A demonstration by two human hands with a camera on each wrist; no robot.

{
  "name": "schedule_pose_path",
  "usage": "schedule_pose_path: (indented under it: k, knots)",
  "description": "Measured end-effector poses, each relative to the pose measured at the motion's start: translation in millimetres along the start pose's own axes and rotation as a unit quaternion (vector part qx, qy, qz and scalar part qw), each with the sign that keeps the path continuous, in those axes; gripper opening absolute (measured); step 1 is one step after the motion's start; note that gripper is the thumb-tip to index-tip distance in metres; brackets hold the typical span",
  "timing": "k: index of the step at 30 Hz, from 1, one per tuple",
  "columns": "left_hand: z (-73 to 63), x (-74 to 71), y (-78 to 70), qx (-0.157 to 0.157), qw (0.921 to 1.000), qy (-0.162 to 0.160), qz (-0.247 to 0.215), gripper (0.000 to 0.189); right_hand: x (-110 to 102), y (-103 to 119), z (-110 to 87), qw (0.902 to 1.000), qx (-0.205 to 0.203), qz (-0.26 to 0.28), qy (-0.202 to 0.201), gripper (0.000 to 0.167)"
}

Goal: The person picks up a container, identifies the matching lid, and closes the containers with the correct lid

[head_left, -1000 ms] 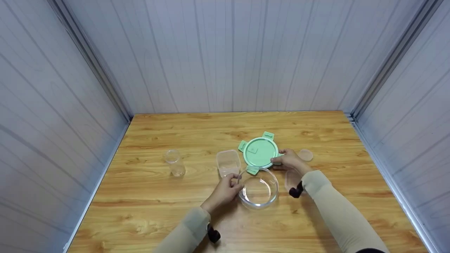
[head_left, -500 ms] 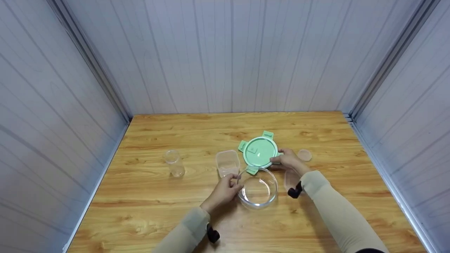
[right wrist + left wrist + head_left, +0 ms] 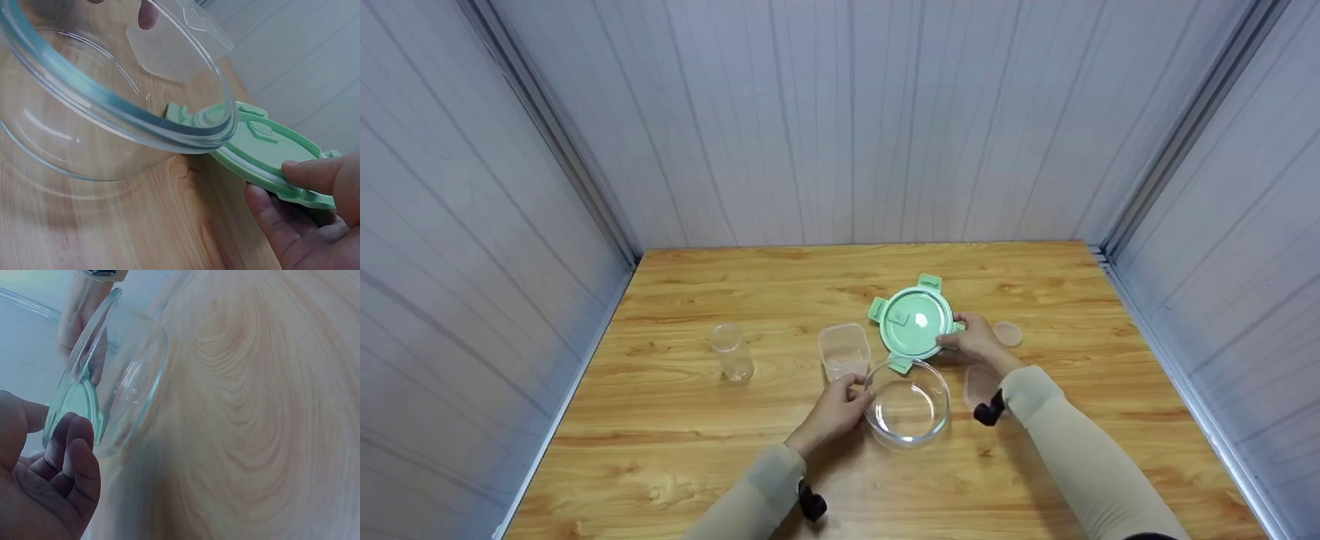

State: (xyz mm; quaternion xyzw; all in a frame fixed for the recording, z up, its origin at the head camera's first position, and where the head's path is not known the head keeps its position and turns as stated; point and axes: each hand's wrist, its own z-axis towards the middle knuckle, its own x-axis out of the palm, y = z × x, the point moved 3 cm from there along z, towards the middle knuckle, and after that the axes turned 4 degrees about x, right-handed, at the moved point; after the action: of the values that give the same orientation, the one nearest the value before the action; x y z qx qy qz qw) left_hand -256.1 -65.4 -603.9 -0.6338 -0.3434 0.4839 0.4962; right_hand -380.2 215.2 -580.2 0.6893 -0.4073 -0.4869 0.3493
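Observation:
A round clear glass bowl [image 3: 906, 416] stands on the wooden table, its left rim pinched between the thumb and fingers of my left hand [image 3: 835, 409]. Just behind it, my right hand [image 3: 978, 343] grips the right edge of a round green lid [image 3: 915, 319] with flip-out clips. In the right wrist view the thumb lies on top of the lid [image 3: 275, 146] and the fingers are beneath it. The lid is slightly tilted, its far side raised, and its near clip overlaps the far rim of the bowl in the head view.
Left of the lid is a clear rectangular plastic container [image 3: 844, 349]. Farther left lies a clear cylindrical jar [image 3: 732, 352]. A small round translucent lid [image 3: 1008, 334] and a rectangular translucent lid [image 3: 979, 385], partly covered by the right arm, are at the right. Panel walls [image 3: 840, 135] enclose the table.
The far side of the green lid has risen a little and its shine has shifted, with my right hand still gripping it. My left hand stays on the bowl's rim.

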Motion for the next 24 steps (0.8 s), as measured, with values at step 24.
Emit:
schedule_pose_path:
  k: [24]
  knots:
    - [-3.1,-34.5,-48.4,0.074,0.9925,-0.053,0.082,0.024,-12.1,26.3,-24.6,0.9940,-0.040,0.102,0.002,0.058]
